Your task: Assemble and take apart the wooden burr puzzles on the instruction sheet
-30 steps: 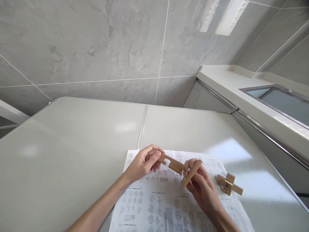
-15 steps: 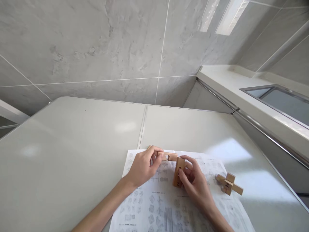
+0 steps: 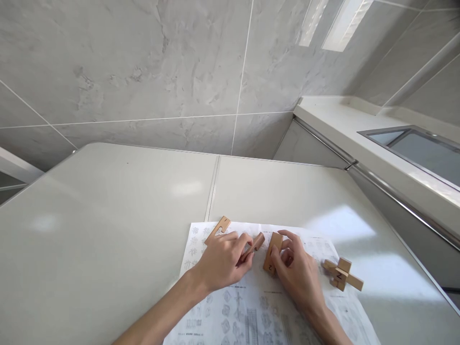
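Note:
My left hand (image 3: 225, 258) pinches a notched wooden puzzle piece (image 3: 258, 241), tilted, its lower end hidden by the fingers. Close to its right, my right hand (image 3: 295, 261) grips a second wooden puzzle piece (image 3: 273, 247) marked 2, thumb over its middle. The two pieces are apart. Another notched piece (image 3: 223, 223), marked 1, lies beyond my left hand at the top edge of the printed sheet (image 3: 237, 330). An assembled wooden cross (image 3: 340, 275) marked 2 rests to the right of my right hand.
The sheet shows small diagrams and lies on a glossy white table (image 3: 118, 215) with a seam across it. A grey tiled wall (image 3: 143, 62) stands behind. At the right is a white ledge (image 3: 334, 115) with a metal rail (image 3: 323, 141).
My left hand has turned and come nearer with its piece, which now slants instead of lying level. The piece marked 1 is uncovered. My right hand has shifted slightly right with its piece.

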### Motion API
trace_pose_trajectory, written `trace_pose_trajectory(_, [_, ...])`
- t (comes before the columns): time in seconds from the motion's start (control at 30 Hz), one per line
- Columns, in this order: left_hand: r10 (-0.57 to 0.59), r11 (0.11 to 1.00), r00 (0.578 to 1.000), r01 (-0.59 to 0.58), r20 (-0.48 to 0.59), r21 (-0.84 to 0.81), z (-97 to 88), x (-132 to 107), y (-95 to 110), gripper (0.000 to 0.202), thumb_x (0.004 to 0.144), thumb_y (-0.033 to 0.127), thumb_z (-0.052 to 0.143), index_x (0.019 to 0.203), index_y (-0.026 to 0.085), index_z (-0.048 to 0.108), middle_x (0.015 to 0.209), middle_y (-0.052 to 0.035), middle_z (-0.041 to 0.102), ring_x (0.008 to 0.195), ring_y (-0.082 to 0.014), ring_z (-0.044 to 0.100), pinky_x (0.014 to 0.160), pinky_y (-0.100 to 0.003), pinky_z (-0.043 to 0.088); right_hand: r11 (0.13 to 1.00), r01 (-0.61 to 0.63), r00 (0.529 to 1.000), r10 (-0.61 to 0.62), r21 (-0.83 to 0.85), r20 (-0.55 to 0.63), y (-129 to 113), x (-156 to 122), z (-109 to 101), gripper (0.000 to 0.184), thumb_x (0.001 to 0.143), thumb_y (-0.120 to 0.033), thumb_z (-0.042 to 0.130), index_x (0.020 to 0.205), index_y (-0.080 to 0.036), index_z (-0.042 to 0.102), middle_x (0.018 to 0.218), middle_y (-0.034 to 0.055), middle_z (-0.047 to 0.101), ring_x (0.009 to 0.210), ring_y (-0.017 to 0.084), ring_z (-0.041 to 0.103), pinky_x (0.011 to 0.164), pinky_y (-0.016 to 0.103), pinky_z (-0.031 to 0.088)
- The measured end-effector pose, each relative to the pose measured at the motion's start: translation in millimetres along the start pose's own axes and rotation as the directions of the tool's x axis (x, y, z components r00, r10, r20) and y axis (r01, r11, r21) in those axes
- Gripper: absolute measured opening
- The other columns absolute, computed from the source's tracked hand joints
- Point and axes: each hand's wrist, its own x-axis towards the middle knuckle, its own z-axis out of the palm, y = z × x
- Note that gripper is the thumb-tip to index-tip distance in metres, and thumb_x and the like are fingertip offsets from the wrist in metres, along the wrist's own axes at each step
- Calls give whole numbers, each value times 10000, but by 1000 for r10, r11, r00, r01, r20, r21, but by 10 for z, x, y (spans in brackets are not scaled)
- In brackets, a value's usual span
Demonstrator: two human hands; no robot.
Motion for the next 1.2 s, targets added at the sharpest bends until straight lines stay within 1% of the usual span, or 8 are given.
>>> trace_pose_trajectory(0.2, [55, 997, 998, -57, 38, 56, 29, -18, 4, 77, 977, 193, 567, 1053, 208, 562, 678, 39, 581, 642, -161, 611, 543, -262, 386, 985, 90, 996, -90, -145, 10, 38, -9, 46, 404, 987, -534, 486, 1232, -229, 586, 676, -38, 668, 506, 181, 619, 505, 272, 411])
trace_pose_trajectory(0.4, [110, 989, 994, -108, -16, 99, 5, 16, 15, 68, 984, 149, 533, 1008, 208, 557, 713, 19, 608, 691, -180, 606, 560, -294, 438, 975, 154, 988, -154, -163, 7, 50, -25, 81, 456, 1032, -598, 430, 1230, -219, 588, 665, -30, 670, 489, 178, 621, 484, 262, 387])
trace_pose_trajectory(0.5, [112, 986, 988, -96, -108, 137, -23, 53, 3, 85, 980, 137, 549, 1006, 214, 574, 899, -35, 682, 858, -221, 643, 748, -375, 546, 972, 181, 984, -180, -149, 19, 47, -26, 89, 430, 1045, -582, 431, 1233, -227, 584, 670, -37, 664, 487, 170, 615, 490, 259, 390])
trace_pose_trajectory(0.57, [60, 987, 981, -30, -186, 156, -38, 69, -32, 101, 986, 159, 570, 1068, 216, 587, 1090, -82, 702, 1066, -277, 653, 916, -464, 564, 971, 197, 980, -194, -139, 34, 42, -32, 87, 397, 1050, -558, 439, 1226, -234, 585, 681, -40, 662, 496, 167, 618, 496, 259, 397])
trace_pose_trajectory(0.67, [-35, 987, 976, 68, -217, 146, -46, 70, -103, 218, 1017, 217, 570, 1236, 213, 565, 1447, -144, 595, 1421, -344, 508, 1121, -552, 508, 968, 217, 976, -211, -126, 54, 27, -45, 76, 365, 1050, -531, 456, 1221, -238, 593, 695, -36, 666, 521, 172, 635, 509, 264, 416])
trace_pose_trajectory(0.77, [-106, 990, 981, 119, -165, 74, -38, 53, -141, 299, 1054, 273, 541, 1349, 235, 517, 1626, -130, 457, 1573, -338, 342, 1204, -568, 468, 967, 235, 970, -226, -104, 87, 7, -52, 64, 336, 1051, -501, 474, 1227, -245, 602, 720, -30, 687, 538, 176, 647, 524, 270, 444])
trace_pose_trajectory(1.0, [-228, 969, 971, 219, -75, -113, -37, 37, -27, 326, 1089, 311, 499, 1410, 254, 488, 1698, -107, 369, 1616, -340, 241, 1186, -577, 499, 947, 310, 943, -294, -83, 157, -15, -48, 41, 240, 1059, -415, 483, 1197, -262, 606, 905, 6, 737, 574, 161, 644, 562, 279, 488])
trace_pose_trajectory(1.2, [-323, 911, 944, 290, -69, -293, -71, 29, 91, 327, 1091, 255, 475, 1418, 272, 491, 1718, -114, 323, 1619, -369, 210, 925, -431, 678, 931, 357, 922, -338, -73, 190, -37, -47, 32, 194, 1061, -366, 470, 1160, -258, 598, 940, 19, 725, 545, 149, 605, 551, 276, 472])
